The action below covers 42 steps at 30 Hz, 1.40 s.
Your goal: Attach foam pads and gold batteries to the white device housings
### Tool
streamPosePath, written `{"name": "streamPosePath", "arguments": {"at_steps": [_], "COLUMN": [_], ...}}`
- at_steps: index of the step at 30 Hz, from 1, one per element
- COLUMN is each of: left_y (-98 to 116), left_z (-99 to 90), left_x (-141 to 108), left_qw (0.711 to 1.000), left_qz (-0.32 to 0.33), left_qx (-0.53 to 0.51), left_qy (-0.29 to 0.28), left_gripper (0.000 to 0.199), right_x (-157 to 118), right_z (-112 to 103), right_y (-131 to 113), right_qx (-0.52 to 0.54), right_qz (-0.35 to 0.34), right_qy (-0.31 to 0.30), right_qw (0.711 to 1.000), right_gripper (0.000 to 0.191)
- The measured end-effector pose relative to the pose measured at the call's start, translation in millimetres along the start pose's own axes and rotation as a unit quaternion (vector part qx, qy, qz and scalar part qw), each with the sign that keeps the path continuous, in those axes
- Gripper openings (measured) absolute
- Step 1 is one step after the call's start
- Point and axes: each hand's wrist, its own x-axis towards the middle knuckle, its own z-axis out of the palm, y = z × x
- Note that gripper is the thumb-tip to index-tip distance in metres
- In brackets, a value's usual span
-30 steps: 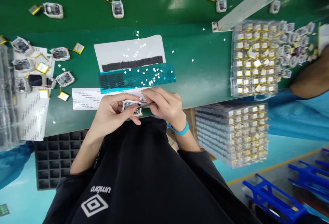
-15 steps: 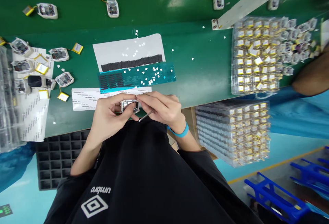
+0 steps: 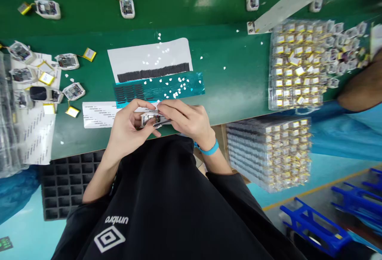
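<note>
the left hand [image 3: 127, 129] pinches a small white case [image 3: 146, 119] near the close edge of the green tabletop [image 3: 235, 89]. the right hand [image 3: 192, 123] grips a thin gray tool [image 3: 164, 123], its tip at the case. just past them are a printed white strip [image 3: 97, 111] and a teal sheet [image 3: 195, 83].

A wide bare stretch of green tabletop [image 3: 235, 81] lies between the teal film strip [image 3: 193, 84] and the stacked battery trays [image 3: 294, 67], with only stray white dots [image 3: 224, 68] on it. At far left, watch housings [image 3: 23, 75] crowd together; at upper right, a slanting white bar [image 3: 292, 3] blocks passage.
</note>
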Motion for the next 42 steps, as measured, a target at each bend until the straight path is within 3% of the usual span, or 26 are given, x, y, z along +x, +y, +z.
{"name": "streamPosePath", "arguments": {"at_steps": [9, 17, 19, 22, 24, 26, 29, 30, 32, 35, 38, 42], "left_y": [-9, -8, -11, -15, -17, -18, -20, -21, -22, -23, -24, -36], "left_z": [2.9, 5.9, 7.7, 10.7, 12.2, 13.0, 13.1, 12.8, 11.8, 9.5, 8.2, 10.4], "left_x": [-5, -12, -14, -17, -19, -20, -20, -19, -16, -11, -4, 7], "left_qw": [0.999, 0.996, 0.997, 0.996, 0.996, 0.995, 0.993, 0.993, 0.993, 0.987, 0.971, 0.939], "left_qz": [-0.014, 0.037, 0.052, 0.076, 0.085, 0.089, 0.094, 0.092, 0.085, 0.092, 0.138, 0.221], "left_qx": [0.018, 0.079, 0.051, 0.01, 0.008, 0.026, 0.059, 0.067, 0.079, 0.123, 0.194, 0.262], "left_qy": [0.023, 0.018, 0.04, 0.049, 0.035, 0.026, 0.029, 0.024, 0.003, -0.037, -0.024, -0.002], "left_gripper": [0.034, 0.016, 0.018, 0.024, 0.023, 0.021, 0.022, 0.023, 0.024, 0.027, 0.013, 0.013], "right_x": [1, 9, 8, 5, 6, 8, 11, 10, 8, 0, -13, -35], "right_z": [-9, -19, -20, -19, -17, -15, -12, -11, -9, -5, -3, -2], "right_y": [-5, -16, -15, -15, -17, -22, -28, -29, -30, -26, -14, 6], "right_qx": [-0.037, -0.074, -0.039, 0.128, 0.257, 0.366, 0.489, 0.51, 0.516, 0.491, 0.471, 0.334], "right_qz": [-0.027, -0.071, -0.053, 0.028, 0.113, 0.214, 0.327, 0.349, 0.381, 0.396, 0.394, 0.426], "right_qy": [-0.03, -0.035, -0.052, -0.072, -0.058, -0.04, -0.048, -0.051, -0.038, -0.023, -0.013, 0.088], "right_qw": [0.998, 0.994, 0.996, 0.989, 0.958, 0.905, 0.807, 0.784, 0.766, 0.775, 0.789, 0.836], "right_gripper": [0.023, 0.029, 0.032, 0.034, 0.023, 0.017, 0.026, 0.029, 0.038, 0.047, 0.055, 0.067]}}
